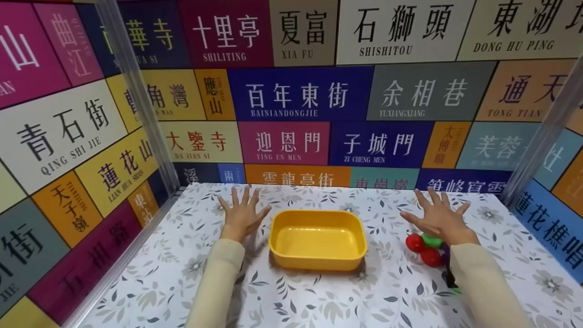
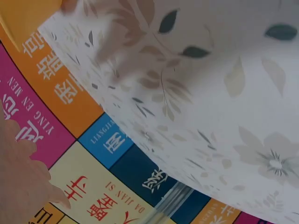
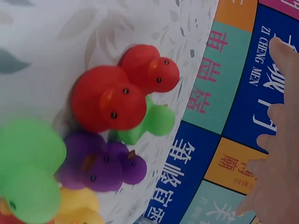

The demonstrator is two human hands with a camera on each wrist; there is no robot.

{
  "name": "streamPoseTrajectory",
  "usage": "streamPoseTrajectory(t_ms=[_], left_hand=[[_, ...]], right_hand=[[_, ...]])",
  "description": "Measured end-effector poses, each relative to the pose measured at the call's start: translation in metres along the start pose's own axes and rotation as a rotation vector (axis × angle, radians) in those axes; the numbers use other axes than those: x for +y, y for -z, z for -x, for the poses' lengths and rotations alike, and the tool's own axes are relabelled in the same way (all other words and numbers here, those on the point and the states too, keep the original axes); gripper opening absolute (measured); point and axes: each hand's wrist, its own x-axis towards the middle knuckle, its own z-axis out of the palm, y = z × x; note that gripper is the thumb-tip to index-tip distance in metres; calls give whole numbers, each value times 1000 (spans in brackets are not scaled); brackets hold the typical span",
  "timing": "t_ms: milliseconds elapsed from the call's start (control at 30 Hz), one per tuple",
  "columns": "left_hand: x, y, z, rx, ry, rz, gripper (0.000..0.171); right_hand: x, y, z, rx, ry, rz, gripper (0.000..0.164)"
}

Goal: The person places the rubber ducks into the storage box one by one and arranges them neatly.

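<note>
My left hand (image 1: 241,215), fingers spread, is over the table to the left of a yellow plastic basin (image 1: 319,262). To the basin's right, my right hand (image 1: 441,218) has its fingers spread too and holds nothing. Near and partly beneath the right wrist sits a cluster of small toy ducks. In the right wrist view these include red ducks (image 3: 110,100), green ducks (image 3: 30,163), purple ducks (image 3: 91,163) and a yellow duck (image 3: 77,205). The right forearm hides part of the cluster in the head view. Only the basin's corner (image 2: 28,18) shows in the left wrist view.
A white cloth with grey leaf and flower prints covers the table (image 1: 319,300). Behind and beside it stand walls of coloured panels (image 1: 300,93) with place names. Clear upright posts (image 1: 141,100) rise at the table's back corners.
</note>
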Motion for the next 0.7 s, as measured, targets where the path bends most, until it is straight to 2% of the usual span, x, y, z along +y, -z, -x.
streamPoseTrajectory(t_ms=[167, 367, 533, 700], left_hand=[[-10, 4, 2, -18, -27, 26, 79], [-19, 15, 8, -30, -45, 104, 81], [-23, 19, 18, -52, -49, 223, 80], [-24, 10, 29, -91, -40, 368, 82]], right_hand=[[13, 5, 8, 3, 18, -10, 106], [30, 8, 24, 13, 40, -22, 103], [47, 4, 41, 28, 49, -59, 100], [60, -1, 57, 46, 44, -109, 99]])
